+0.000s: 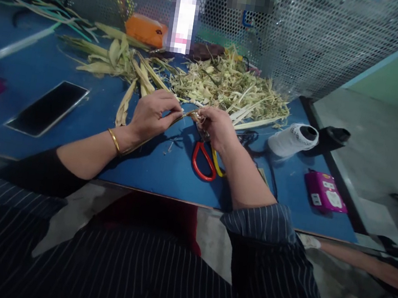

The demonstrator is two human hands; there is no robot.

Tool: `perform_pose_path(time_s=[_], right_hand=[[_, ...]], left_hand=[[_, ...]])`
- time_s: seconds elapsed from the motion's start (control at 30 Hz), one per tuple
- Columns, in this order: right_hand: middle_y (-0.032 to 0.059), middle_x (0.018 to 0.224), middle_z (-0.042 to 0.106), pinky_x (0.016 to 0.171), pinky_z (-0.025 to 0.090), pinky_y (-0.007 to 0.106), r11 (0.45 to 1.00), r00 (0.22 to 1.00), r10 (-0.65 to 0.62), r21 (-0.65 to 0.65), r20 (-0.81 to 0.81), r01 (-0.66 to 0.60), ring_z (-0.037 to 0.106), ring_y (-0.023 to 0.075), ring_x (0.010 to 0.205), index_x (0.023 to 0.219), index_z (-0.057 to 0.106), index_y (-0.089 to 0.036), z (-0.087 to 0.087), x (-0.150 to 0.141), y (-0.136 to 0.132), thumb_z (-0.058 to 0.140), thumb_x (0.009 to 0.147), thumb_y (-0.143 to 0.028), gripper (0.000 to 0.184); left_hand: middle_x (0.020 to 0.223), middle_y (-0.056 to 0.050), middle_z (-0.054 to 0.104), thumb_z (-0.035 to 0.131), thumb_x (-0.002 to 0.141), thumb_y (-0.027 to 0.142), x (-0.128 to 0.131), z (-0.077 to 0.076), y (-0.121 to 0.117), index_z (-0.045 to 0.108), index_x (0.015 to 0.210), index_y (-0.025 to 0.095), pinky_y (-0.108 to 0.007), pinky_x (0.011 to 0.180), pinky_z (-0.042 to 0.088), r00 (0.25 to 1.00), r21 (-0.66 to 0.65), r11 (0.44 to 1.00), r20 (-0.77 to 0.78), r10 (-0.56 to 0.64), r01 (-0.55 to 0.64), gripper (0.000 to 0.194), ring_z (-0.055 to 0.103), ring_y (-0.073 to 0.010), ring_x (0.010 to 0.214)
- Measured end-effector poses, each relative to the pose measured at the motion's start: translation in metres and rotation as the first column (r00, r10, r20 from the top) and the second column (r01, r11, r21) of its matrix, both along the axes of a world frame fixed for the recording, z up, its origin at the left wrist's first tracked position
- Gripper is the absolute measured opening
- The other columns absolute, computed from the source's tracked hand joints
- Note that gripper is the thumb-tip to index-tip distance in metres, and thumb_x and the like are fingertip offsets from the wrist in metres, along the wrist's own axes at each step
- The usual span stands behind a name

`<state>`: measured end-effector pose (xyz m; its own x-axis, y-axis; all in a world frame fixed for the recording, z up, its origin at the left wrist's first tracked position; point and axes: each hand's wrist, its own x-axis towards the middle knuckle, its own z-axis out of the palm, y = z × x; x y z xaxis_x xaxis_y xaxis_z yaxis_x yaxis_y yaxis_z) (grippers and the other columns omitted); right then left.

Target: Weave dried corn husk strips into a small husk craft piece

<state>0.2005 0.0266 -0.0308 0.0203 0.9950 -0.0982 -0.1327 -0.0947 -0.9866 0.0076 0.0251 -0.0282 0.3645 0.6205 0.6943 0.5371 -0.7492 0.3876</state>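
Note:
My left hand [154, 115] and my right hand [215, 126] meet over the blue table [77, 122], both pinched on a thin dried leaf strip [189, 113] stretched between them. The strip trails back under my left wrist, which wears a gold bangle. Just beyond my hands lies a heap of dried leaf scraps [230, 87]. Red-and-yellow-handled scissors [206, 162] rest on the table under my right wrist.
Long dried leaves [122, 59] lie at the back left, with a black phone [47, 108] to the left. A white thread spool [293, 138] and a pink device [324, 190] sit at right. A perforated metal screen [329, 39] stands behind; an orange pouch [145, 30] leans there.

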Motion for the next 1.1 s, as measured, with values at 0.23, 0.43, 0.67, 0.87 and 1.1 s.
perform_pose_path(time_s=[0.23, 0.43, 0.67, 0.87, 1.1], right_hand=[[-0.0031, 0.056, 0.052, 0.051, 0.035, 0.023, 0.999, 0.999, 0.027, 0.025, 0.021, -0.028, 0.045, 0.008, 0.049, 0.063, 0.053, -0.019, -0.009, -0.004, 0.001, 0.061, 0.07, -0.024, 0.012], [-0.0025, 0.054, 0.053, 0.05, 0.033, 0.022, 0.997, 0.997, 0.057, 0.046, 0.053, -0.06, 0.045, 0.0085, 0.05, 0.063, 0.059, -0.018, -0.012, -0.003, 0.003, 0.058, 0.068, -0.022, 0.007], [-0.0021, 0.055, 0.05, 0.048, 0.031, 0.023, 0.998, 0.998, 0.062, 0.008, 0.009, -0.062, 0.042, 0.0086, 0.05, 0.059, 0.054, -0.018, -0.004, -0.001, 0.0, 0.055, 0.066, -0.019, 0.007], [-0.0017, 0.055, 0.047, 0.049, 0.033, 0.023, 0.983, 0.989, 0.122, -0.126, -0.083, -0.131, 0.039, 0.0085, 0.049, 0.06, 0.054, -0.018, 0.008, 0.005, -0.002, 0.055, 0.068, -0.02, 0.009], [-0.0002, 0.062, 0.054, 0.052, 0.037, 0.022, 0.991, 0.995, 0.04, -0.122, -0.097, -0.051, 0.055, 0.01, 0.059, 0.064, 0.053, -0.018, 0.015, 0.014, 0.0, 0.051, 0.071, -0.02, 0.008]], left_hand=[[0.082, -0.004, 0.071, 0.065, 0.081, 0.022, 0.006, 0.001, -0.005, 0.07, 0.072, 0.019, -0.029, 0.076, 0.049, 0.966, -0.078, 0.996, 0.255, 0.05, -0.031, 0.011, 0.063, -0.0169, 0.08], [0.087, -0.006, 0.07, 0.059, 0.088, 0.027, 0.01, 0.006, -0.005, 0.064, 0.08, 0.015, -0.024, 0.058, 0.044, 0.867, -0.4, 0.836, 0.471, -0.165, 0.376, 0.015, 0.053, -0.0095, 0.058], [0.067, 0.0, 0.056, 0.055, 0.089, 0.021, 0.012, 0.004, -0.007, 0.052, 0.074, 0.017, -0.022, 0.055, 0.036, 0.812, -0.588, 0.615, 0.562, -0.157, 0.526, 0.016, 0.044, -0.0081, 0.055], [0.068, 0.0, 0.055, 0.052, 0.091, 0.02, 0.013, -0.001, -0.003, 0.05, 0.076, 0.017, -0.023, 0.056, 0.036, 0.826, -0.614, 0.589, 0.534, -0.18, 0.526, 0.016, 0.045, -0.0093, 0.057], [0.069, -0.001, 0.054, 0.049, 0.093, 0.018, 0.012, -0.003, -0.006, 0.049, 0.077, 0.018, -0.026, 0.061, 0.038, 0.855, -0.589, 0.632, 0.447, -0.264, 0.504, 0.016, 0.048, -0.0108, 0.061]])
